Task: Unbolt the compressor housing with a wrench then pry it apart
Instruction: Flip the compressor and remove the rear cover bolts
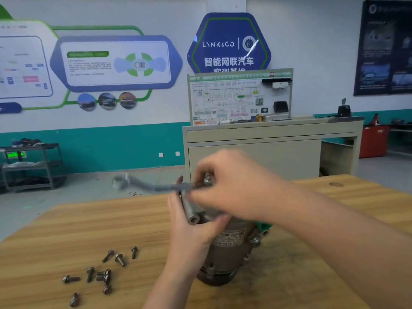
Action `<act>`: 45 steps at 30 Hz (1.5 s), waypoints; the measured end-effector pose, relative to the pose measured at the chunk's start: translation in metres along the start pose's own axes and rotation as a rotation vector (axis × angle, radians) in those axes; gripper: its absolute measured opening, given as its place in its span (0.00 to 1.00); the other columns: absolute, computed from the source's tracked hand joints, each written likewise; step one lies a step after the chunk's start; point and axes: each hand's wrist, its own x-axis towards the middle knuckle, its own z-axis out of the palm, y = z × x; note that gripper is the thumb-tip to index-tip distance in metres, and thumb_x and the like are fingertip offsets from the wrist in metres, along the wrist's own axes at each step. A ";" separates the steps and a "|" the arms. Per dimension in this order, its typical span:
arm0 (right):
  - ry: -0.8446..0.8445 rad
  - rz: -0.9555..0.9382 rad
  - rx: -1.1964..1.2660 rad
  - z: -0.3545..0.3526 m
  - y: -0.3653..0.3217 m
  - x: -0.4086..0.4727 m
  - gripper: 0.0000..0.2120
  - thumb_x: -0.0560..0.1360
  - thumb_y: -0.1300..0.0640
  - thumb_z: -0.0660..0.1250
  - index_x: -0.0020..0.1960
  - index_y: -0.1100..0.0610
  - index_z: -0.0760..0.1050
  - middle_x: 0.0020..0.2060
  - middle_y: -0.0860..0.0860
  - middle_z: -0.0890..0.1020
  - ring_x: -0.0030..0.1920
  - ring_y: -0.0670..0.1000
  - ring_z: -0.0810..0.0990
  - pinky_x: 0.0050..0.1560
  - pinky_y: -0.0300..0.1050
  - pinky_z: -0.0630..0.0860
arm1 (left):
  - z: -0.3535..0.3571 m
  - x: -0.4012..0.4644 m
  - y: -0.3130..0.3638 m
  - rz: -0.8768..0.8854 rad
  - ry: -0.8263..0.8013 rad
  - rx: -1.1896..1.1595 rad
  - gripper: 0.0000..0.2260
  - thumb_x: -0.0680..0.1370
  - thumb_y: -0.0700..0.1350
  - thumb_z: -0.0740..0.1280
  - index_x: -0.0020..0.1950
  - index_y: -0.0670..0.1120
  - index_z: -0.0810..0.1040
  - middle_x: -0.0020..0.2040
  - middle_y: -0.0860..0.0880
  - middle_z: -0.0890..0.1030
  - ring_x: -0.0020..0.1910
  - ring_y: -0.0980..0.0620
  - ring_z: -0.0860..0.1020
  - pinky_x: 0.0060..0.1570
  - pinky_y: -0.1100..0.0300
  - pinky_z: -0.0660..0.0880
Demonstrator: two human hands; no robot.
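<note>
A grey metal compressor (229,248) stands upright on the wooden table (66,230), with a label on its side and a green cap at its right. My left hand (189,224) grips its upper part from the left, thumb across the front beside a round mounting tube. My right hand (227,186) pinches the near end of a blurred grey wrench (142,185) on top of the housing. The wrench handle sticks out to the left, its ring end in the air. Whatever is under my right hand's fingers is hidden.
Several loose bolts (100,273) lie on the table at the front left. Beyond the table stand a beige cabinet (267,150) with a wiring display board, a shelf cart (31,166) at the left and a red bin (374,141) at the right.
</note>
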 end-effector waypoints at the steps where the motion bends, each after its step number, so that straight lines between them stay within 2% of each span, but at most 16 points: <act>1: 0.029 -0.060 -0.016 0.000 0.000 -0.019 0.10 0.67 0.42 0.69 0.37 0.48 0.77 0.27 0.43 0.72 0.30 0.42 0.69 0.29 0.39 0.65 | 0.000 0.000 0.000 0.001 -0.003 -0.020 0.50 0.53 0.55 0.82 0.71 0.58 0.61 0.66 0.46 0.74 0.65 0.45 0.74 0.62 0.46 0.73; 3: 0.092 -0.113 0.062 -0.001 0.014 -0.061 0.13 0.66 0.40 0.68 0.35 0.50 0.74 0.28 0.44 0.72 0.32 0.44 0.70 0.31 0.42 0.67 | -0.001 -0.001 0.002 -0.018 -0.001 -0.061 0.52 0.49 0.57 0.83 0.69 0.62 0.62 0.68 0.45 0.71 0.66 0.46 0.73 0.64 0.48 0.72; 5: 0.238 -0.040 0.328 0.003 0.042 -0.091 0.11 0.72 0.49 0.69 0.33 0.53 0.76 0.29 0.46 0.75 0.33 0.46 0.72 0.32 0.37 0.69 | -0.002 -0.002 0.003 -0.020 -0.010 -0.038 0.51 0.49 0.62 0.82 0.68 0.63 0.62 0.69 0.48 0.70 0.63 0.53 0.76 0.59 0.57 0.75; 8: 0.443 0.453 1.226 0.005 0.080 -0.100 0.16 0.76 0.60 0.62 0.31 0.58 0.81 0.24 0.49 0.74 0.28 0.49 0.72 0.25 0.35 0.67 | -0.003 -0.002 0.004 -0.034 -0.029 -0.012 0.45 0.51 0.60 0.81 0.64 0.66 0.63 0.66 0.52 0.71 0.59 0.56 0.77 0.53 0.60 0.78; 10: 0.433 0.678 1.453 0.007 0.101 -0.083 0.09 0.74 0.57 0.63 0.39 0.59 0.79 0.23 0.49 0.70 0.23 0.46 0.68 0.19 0.35 0.62 | -0.002 -0.002 0.004 -0.041 -0.037 -0.019 0.45 0.51 0.60 0.81 0.63 0.66 0.63 0.66 0.51 0.72 0.59 0.55 0.78 0.54 0.57 0.78; 13: 0.320 0.857 1.301 -0.005 0.119 -0.031 0.10 0.77 0.57 0.65 0.38 0.58 0.72 0.18 0.47 0.67 0.17 0.42 0.63 0.15 0.31 0.55 | -0.001 -0.002 0.005 -0.042 -0.042 -0.019 0.48 0.50 0.62 0.81 0.65 0.64 0.62 0.65 0.51 0.72 0.58 0.56 0.78 0.52 0.58 0.79; 16: 0.146 0.858 0.923 -0.009 0.109 0.020 0.11 0.77 0.55 0.67 0.39 0.62 0.75 0.16 0.46 0.67 0.15 0.41 0.62 0.15 0.32 0.56 | -0.001 -0.002 0.005 -0.036 -0.032 -0.026 0.48 0.50 0.62 0.81 0.65 0.63 0.63 0.65 0.51 0.72 0.57 0.56 0.79 0.51 0.58 0.79; 20: -0.046 0.503 0.299 -0.002 0.060 0.058 0.10 0.77 0.54 0.66 0.46 0.60 0.82 0.24 0.50 0.72 0.19 0.44 0.65 0.21 0.36 0.61 | -0.001 -0.002 0.004 -0.040 -0.001 -0.012 0.46 0.50 0.61 0.81 0.64 0.64 0.64 0.66 0.49 0.73 0.60 0.52 0.78 0.58 0.48 0.77; 23: -0.099 0.159 0.029 0.002 0.017 0.048 0.11 0.76 0.48 0.67 0.46 0.53 0.83 0.28 0.49 0.75 0.27 0.46 0.70 0.26 0.38 0.66 | -0.003 -0.001 0.003 -0.039 0.004 -0.023 0.47 0.51 0.61 0.81 0.65 0.62 0.64 0.66 0.47 0.73 0.62 0.49 0.76 0.59 0.46 0.75; 26: 0.109 -0.140 -0.156 0.010 0.003 -0.001 0.12 0.72 0.41 0.66 0.35 0.46 0.72 0.27 0.43 0.72 0.31 0.45 0.71 0.31 0.41 0.65 | -0.003 0.002 -0.001 -0.010 -0.005 0.026 0.41 0.59 0.51 0.80 0.67 0.52 0.64 0.62 0.43 0.76 0.59 0.52 0.78 0.54 0.56 0.77; 29: 0.337 -0.282 0.059 0.020 0.024 -0.059 0.17 0.73 0.42 0.67 0.31 0.49 0.67 0.27 0.43 0.67 0.30 0.45 0.67 0.30 0.41 0.63 | -0.004 0.004 -0.002 -0.008 0.025 -0.047 0.35 0.61 0.46 0.78 0.63 0.58 0.65 0.61 0.46 0.76 0.53 0.56 0.80 0.45 0.68 0.76; 31: 0.526 -0.113 0.562 0.024 0.043 -0.087 0.21 0.75 0.40 0.63 0.29 0.50 0.69 0.27 0.41 0.68 0.29 0.43 0.67 0.33 0.37 0.63 | -0.004 0.002 0.000 -0.014 0.014 -0.025 0.37 0.57 0.55 0.76 0.63 0.62 0.64 0.60 0.51 0.75 0.52 0.59 0.80 0.43 0.67 0.77; 33: 0.632 0.242 1.192 0.022 0.060 -0.095 0.23 0.75 0.41 0.60 0.28 0.53 0.75 0.23 0.44 0.69 0.27 0.45 0.66 0.33 0.42 0.62 | -0.005 -0.001 0.004 -0.018 0.029 -0.014 0.32 0.61 0.62 0.71 0.62 0.63 0.64 0.59 0.53 0.75 0.51 0.63 0.79 0.42 0.69 0.76; 36: 0.440 0.698 1.534 0.015 0.093 -0.073 0.16 0.76 0.49 0.61 0.37 0.58 0.78 0.20 0.48 0.66 0.21 0.46 0.63 0.23 0.39 0.59 | -0.004 0.001 0.003 -0.025 0.047 0.011 0.28 0.64 0.66 0.65 0.62 0.64 0.64 0.60 0.54 0.74 0.51 0.63 0.78 0.43 0.69 0.76; 40: 0.197 0.961 1.224 -0.005 0.118 -0.019 0.15 0.73 0.50 0.71 0.34 0.54 0.68 0.17 0.45 0.63 0.16 0.42 0.60 0.16 0.32 0.53 | -0.002 0.001 0.001 -0.026 0.068 0.040 0.26 0.63 0.67 0.65 0.60 0.68 0.65 0.61 0.54 0.74 0.53 0.62 0.78 0.45 0.67 0.77; 45: 0.050 0.740 0.313 -0.005 0.094 0.053 0.12 0.73 0.52 0.71 0.37 0.58 0.74 0.28 0.50 0.76 0.25 0.48 0.71 0.22 0.34 0.64 | 0.002 0.001 0.002 0.031 0.077 0.060 0.30 0.61 0.67 0.69 0.60 0.65 0.65 0.60 0.53 0.74 0.51 0.66 0.78 0.41 0.74 0.73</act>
